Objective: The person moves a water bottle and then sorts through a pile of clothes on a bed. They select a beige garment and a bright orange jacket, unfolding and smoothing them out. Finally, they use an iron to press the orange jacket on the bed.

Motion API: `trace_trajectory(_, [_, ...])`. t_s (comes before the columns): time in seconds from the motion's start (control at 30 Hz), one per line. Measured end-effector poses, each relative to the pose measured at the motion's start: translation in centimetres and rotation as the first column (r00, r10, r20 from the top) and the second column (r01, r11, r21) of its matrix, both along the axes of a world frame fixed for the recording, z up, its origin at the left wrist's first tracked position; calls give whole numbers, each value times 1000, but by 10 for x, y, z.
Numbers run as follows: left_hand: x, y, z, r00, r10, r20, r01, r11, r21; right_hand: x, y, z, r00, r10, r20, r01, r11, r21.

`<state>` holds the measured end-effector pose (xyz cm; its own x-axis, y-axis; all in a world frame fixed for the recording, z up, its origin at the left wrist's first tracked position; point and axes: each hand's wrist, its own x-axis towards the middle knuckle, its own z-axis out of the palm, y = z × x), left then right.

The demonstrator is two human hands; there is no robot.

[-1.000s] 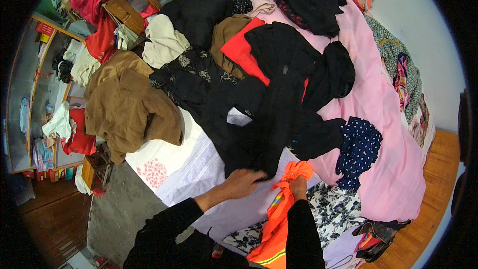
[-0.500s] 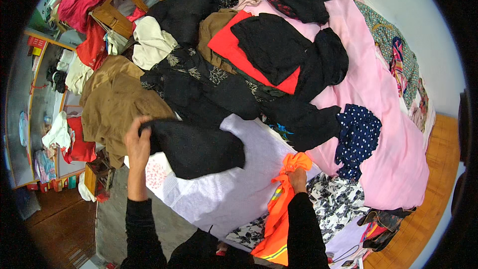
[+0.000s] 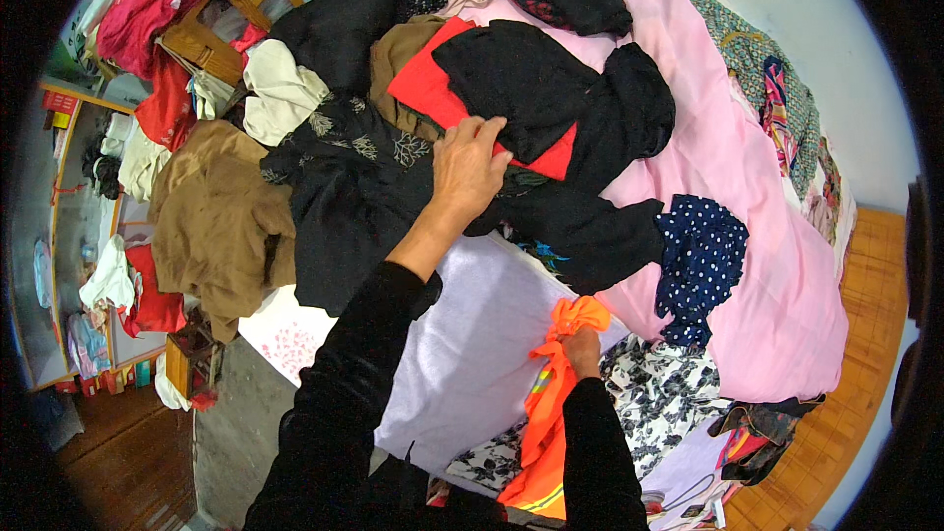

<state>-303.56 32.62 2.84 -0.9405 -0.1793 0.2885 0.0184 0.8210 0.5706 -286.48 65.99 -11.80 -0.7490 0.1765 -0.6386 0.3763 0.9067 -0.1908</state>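
While the right hand (image 3: 582,352) grips a yellow-striped orange garment (image 3: 540,425), the left hand (image 3: 468,167) overlaps red cloth (image 3: 431,85), its grip unclear.

Left hand (image 3: 470,165): at centre, fingers by the red cloth (image 3: 423,84) and the folded black garment (image 3: 516,79) upon it; grip unclear. Right hand (image 3: 582,352): near, closed round the orange garment (image 3: 543,433), which trails nearer, yellow-striped. Lavender sheet (image 3: 472,334): left of the orange garment, spread out. Brown garment (image 3: 221,226): left, heaped. White garment (image 3: 278,93): far left, crumpled. Pink sheet (image 3: 777,334): right, rumpled. Dotted cloth (image 3: 700,256): navy and white, on the pink sheet. Floral cloth (image 3: 661,398): black and white, just right of the right hand.
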Motion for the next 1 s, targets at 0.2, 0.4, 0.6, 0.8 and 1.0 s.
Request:
trace_trajectory(0.2, [-33,16,-12,1000,-2,-17,-1,988,-152,-3,-10,9,1000,3,5,-3,1000,-6])
trace_trajectory(0.4, [-14,25,-43,996,-73,51,84,959,-271,-2,-7,8,1000,-18,-12,17,999,-31])
trace_trajectory(0.6, [-8,23,-49,998,-41,55,55,962,-268,-4,-9,12,999,3,40,-3,1000,14])
trace_trajectory(0.8, [-21,22,-23,944,14,328,4,998,-56,-5,-6,11,1000,2,-6,-2,1000,31])
trace_trajectory(1.0, [-41,25,-7,965,214,150,-197,973,-124,-5,-9,12,999,26,26,-27,999,28])
